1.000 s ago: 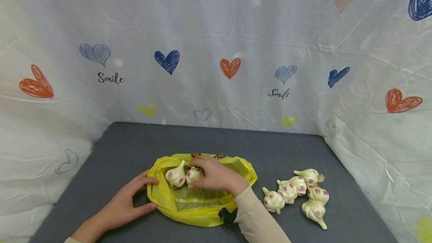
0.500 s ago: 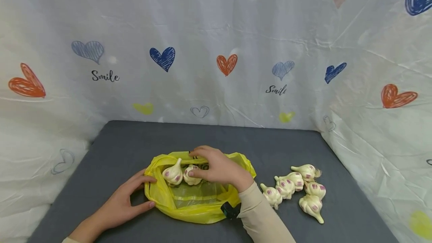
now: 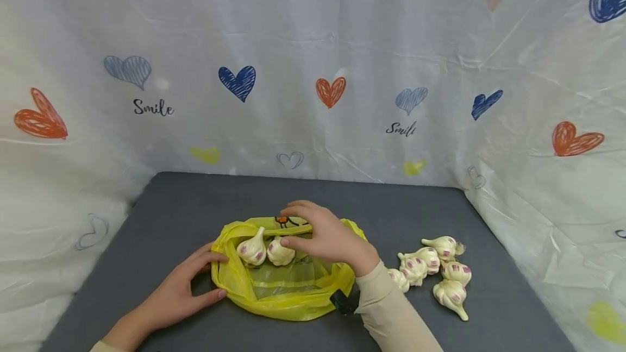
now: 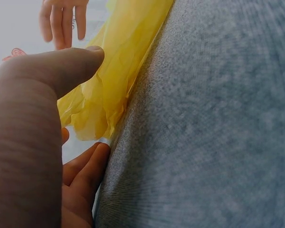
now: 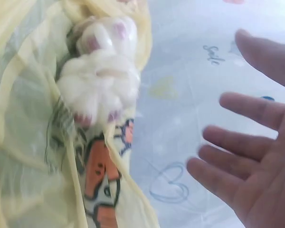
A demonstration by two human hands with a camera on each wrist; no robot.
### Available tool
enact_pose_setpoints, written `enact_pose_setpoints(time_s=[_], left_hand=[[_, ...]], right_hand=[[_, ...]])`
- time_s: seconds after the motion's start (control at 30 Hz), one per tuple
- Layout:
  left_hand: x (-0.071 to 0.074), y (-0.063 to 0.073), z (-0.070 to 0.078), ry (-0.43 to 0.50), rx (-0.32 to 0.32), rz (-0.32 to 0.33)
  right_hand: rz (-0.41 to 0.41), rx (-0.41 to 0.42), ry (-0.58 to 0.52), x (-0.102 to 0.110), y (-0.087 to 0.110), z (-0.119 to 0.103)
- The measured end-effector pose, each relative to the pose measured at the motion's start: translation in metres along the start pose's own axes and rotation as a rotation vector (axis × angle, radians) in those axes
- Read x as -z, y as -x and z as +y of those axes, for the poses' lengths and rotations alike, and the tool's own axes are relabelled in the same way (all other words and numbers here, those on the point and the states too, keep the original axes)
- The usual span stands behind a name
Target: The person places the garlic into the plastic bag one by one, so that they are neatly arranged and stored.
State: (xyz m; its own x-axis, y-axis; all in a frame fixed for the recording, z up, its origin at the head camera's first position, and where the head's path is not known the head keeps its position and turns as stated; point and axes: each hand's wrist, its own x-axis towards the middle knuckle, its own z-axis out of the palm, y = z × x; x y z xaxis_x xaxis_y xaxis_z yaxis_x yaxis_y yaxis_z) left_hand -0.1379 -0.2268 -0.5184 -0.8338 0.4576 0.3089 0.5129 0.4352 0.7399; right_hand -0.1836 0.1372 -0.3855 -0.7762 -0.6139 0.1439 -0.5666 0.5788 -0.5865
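Note:
A yellow plastic bag [image 3: 279,310] lies on the table with its mouth spread wide. Inside, toward its left end, rest two garlic bulbs, one with its stem up [image 3: 252,249] and a second bulb [image 3: 280,252] right beside it. My left hand [image 3: 181,292] touches the bag's left edge, thumb and fingers spread apart; in the left wrist view the thumb lies extended along the yellow plastic. Over the bag's back rim hovers my right hand [image 3: 329,239], fingers apart and holding nothing. The right wrist view shows that palm away from the bulbs.
Several more garlic bulbs [image 3: 450,295] lie in a cluster on the dark grey table [image 3: 235,194] to the right of the bag. A dark device [image 3: 344,303] sits at the right wrist. A white curtain [image 3: 362,140] with hearts hangs behind and at both sides.
My right hand has let go of the second garlic bulb inside the bag and moved up and to the right. The left hand stays at the bag's left edge.

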Motion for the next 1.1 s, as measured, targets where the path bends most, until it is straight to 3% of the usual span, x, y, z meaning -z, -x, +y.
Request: enact_pose_setpoints(time_s=[0.37,0.67,1.1], left_hand=[[0.002,0.001,0.007,0.008,-0.023,0.009],[0.001,0.001,0.004,0.019,-0.014,0.013],[0.002,0.001,0.006,-0.002,-0.019,0.006]], right_hand=[[0.211,-0.114,0.041,0.034,0.049,0.017],[0.292,-0.125,0.148,0.055,0.083,0.031],[0.378,-0.168,0.165,0.073,0.121,0.053]])
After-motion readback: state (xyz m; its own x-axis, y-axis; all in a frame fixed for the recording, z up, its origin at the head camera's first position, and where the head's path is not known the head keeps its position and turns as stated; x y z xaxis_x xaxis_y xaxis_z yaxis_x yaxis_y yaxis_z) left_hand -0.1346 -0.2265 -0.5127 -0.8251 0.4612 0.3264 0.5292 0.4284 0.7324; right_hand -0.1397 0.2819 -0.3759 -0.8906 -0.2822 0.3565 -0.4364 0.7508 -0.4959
